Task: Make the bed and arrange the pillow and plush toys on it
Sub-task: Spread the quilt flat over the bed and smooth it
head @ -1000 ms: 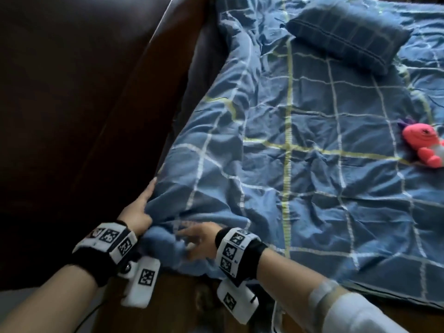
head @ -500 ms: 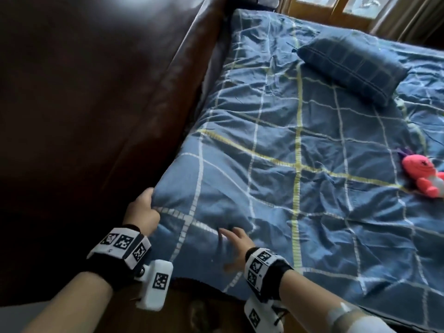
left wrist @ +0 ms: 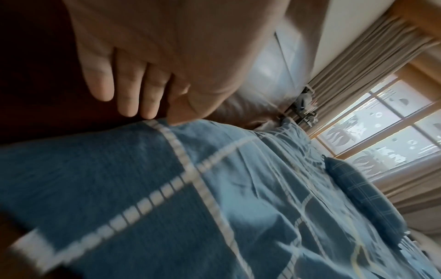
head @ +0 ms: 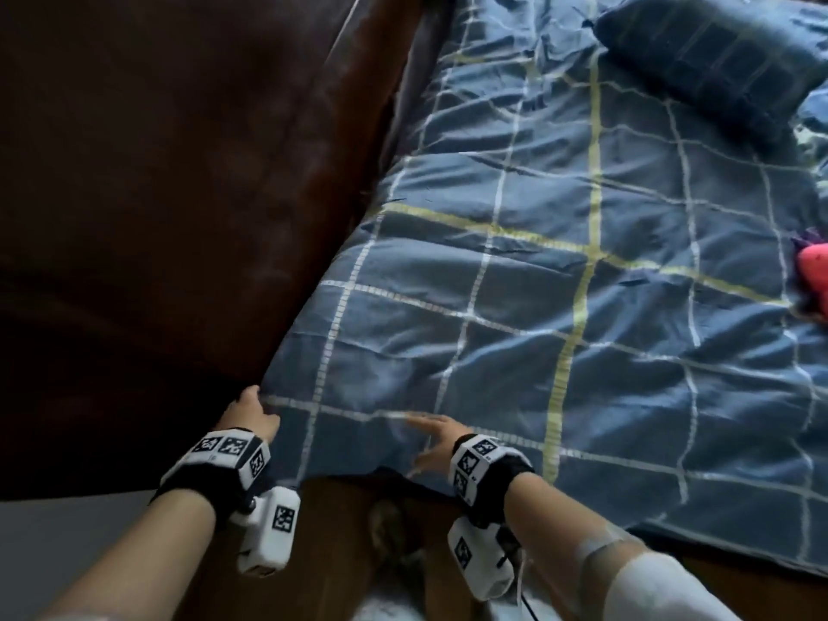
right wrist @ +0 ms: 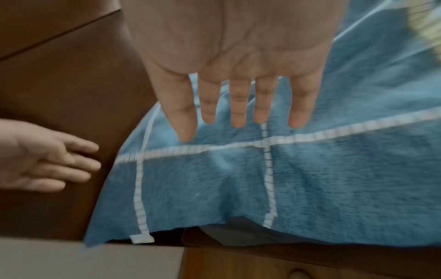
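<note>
A blue checked duvet (head: pixel 537 307) lies spread over the bed, its near corner hanging over the frame. My left hand (head: pixel 253 403) sits at that corner beside the headboard. In the left wrist view its fingers (left wrist: pixel 128 98) are straight and hold nothing, and the thumb touches the duvet's edge (left wrist: pixel 167 132). My right hand (head: pixel 430 441) hovers flat over the duvet near its front edge. In the right wrist view its fingers (right wrist: pixel 238 117) are spread and straight over the cloth (right wrist: pixel 310 179). A dark blue pillow (head: pixel 712 60) lies at the far right. A pink plush toy (head: pixel 814 280) is cut off by the right border.
A dark brown padded headboard (head: pixel 179 217) runs along the left side of the bed. The wooden bed frame (head: pixel 349 531) shows below the duvet corner, with grey floor (head: pixel 67 531) beside it. In the left wrist view, a curtained window (left wrist: pixel 393 132) stands beyond the pillow (left wrist: pixel 362 192).
The bunched duvet corner has been pulled flat along the headboard. Both hands have let go of the cloth and now have straight fingers.
</note>
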Demonstrator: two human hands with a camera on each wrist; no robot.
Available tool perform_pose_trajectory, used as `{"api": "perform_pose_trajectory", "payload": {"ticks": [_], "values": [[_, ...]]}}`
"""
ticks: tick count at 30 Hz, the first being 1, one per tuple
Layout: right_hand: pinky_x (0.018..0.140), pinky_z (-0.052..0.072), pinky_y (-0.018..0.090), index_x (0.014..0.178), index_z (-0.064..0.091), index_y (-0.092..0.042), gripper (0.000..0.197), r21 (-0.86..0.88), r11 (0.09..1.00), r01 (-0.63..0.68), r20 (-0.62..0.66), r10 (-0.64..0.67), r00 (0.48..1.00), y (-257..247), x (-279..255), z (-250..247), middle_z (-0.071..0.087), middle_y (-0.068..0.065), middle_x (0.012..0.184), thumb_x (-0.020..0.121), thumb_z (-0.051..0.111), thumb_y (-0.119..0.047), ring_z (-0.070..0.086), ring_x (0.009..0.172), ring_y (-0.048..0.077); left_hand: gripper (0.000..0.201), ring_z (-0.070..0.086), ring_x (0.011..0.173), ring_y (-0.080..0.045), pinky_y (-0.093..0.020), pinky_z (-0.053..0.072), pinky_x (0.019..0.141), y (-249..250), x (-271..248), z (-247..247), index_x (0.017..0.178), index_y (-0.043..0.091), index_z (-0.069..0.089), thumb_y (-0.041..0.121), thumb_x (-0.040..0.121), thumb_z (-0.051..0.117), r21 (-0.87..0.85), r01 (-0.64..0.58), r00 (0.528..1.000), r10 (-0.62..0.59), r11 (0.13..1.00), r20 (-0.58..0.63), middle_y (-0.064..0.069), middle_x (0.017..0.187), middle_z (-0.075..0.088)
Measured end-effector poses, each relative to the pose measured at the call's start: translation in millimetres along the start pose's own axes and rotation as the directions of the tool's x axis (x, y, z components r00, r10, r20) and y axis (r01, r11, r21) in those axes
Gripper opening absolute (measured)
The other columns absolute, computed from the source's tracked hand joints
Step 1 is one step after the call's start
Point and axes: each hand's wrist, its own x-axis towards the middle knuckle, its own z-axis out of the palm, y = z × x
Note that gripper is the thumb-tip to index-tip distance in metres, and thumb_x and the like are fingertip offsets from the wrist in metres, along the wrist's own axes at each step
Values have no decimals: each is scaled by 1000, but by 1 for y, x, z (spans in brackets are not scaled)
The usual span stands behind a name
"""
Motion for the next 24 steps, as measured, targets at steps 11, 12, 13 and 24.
{"api": "perform_pose_trajectory", "payload": {"ticks": [11,12,13,24], "values": [[96,46,29,120,58,-13,36,277,875,-398,-173,453,875,102,-52,-22,60,8,125,87,60,-29,56,116,25,18,64,81,-28,-31,52,76,86,-20,68,100,12,65,11,86,54,16,-248,938,236,969,253,-11,85,67],[93,45,27,116,61,-12,33,292,865,-408,-196,472,860,110,-62,-26,62,9,122,88,59,-29,57,114,25,12,59,69,-25,-27,48,67,104,-29,75,91,13,65,13,85,54,46,-287,923,263,957,282,-8,71,63],[91,45,26,114,61,-13,31,307,856,-415,-216,487,846,118,-73,-29,63,9,121,88,58,-29,58,113,24,10,55,65,-24,-26,44,64,123,-39,82,85,13,64,15,85,54,76,-334,903,295,940,311,-6,64,59],[74,40,28,78,48,-18,15,514,736,-441,-317,640,700,279,-258,-20,55,7,94,85,53,-31,53,87,24,24,56,86,-21,-22,38,73,309,-245,231,68,20,54,32,89,50,382,-806,585,519,452,623,-3,85,58]]}}
